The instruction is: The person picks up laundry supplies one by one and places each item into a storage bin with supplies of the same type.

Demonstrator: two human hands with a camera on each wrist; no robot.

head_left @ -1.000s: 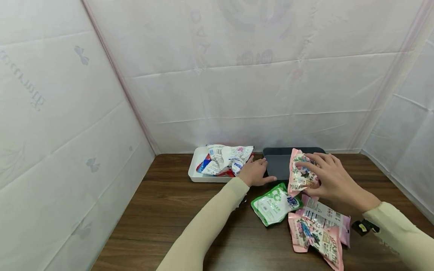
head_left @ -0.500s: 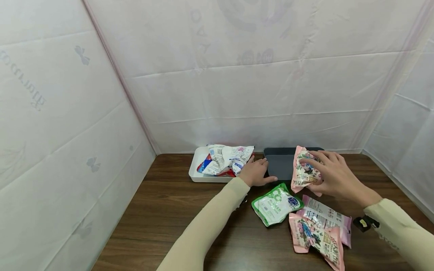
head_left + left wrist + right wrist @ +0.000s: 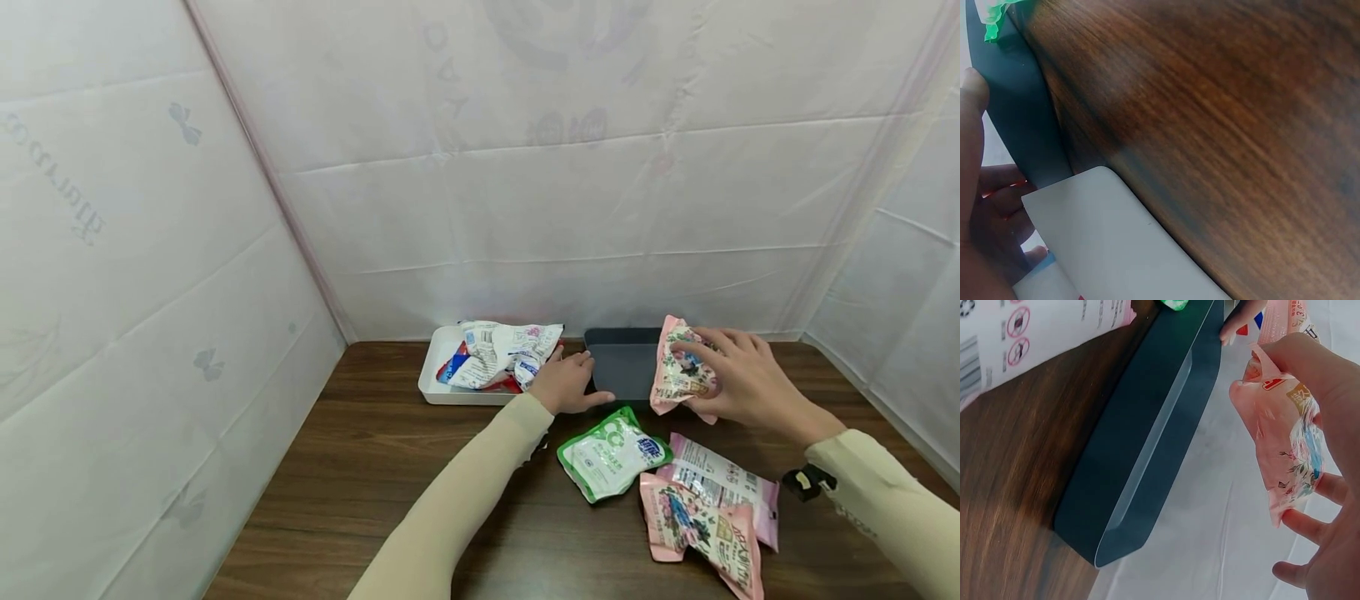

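Note:
My right hand (image 3: 753,390) pinches a pink floral bag (image 3: 678,367) between thumb and fingers, over the right part of the dark grey tray (image 3: 618,367). In the right wrist view the bag (image 3: 1282,437) hangs beside the tray's wall (image 3: 1141,419), gripped at a corner by the thumb. My left hand (image 3: 564,385) lies with fingers spread where the white tray (image 3: 429,371) and the dark tray meet, touching their edges. From the left wrist its fingers (image 3: 1007,200) show behind the white tray's corner (image 3: 1104,212).
Inside the white tray lies a white printed bag (image 3: 495,354) over red and blue packaging. In front of the dark tray are a green-and-white pouch (image 3: 607,458), a lilac pouch (image 3: 723,475) and another pink floral bag (image 3: 697,529) overlapping it. White sheeting (image 3: 525,208) encloses the wooden table (image 3: 360,467).
My right hand has carried the pink floral bag slightly to the right and farther back, away from the pouches on the table. The left hand stays in place.

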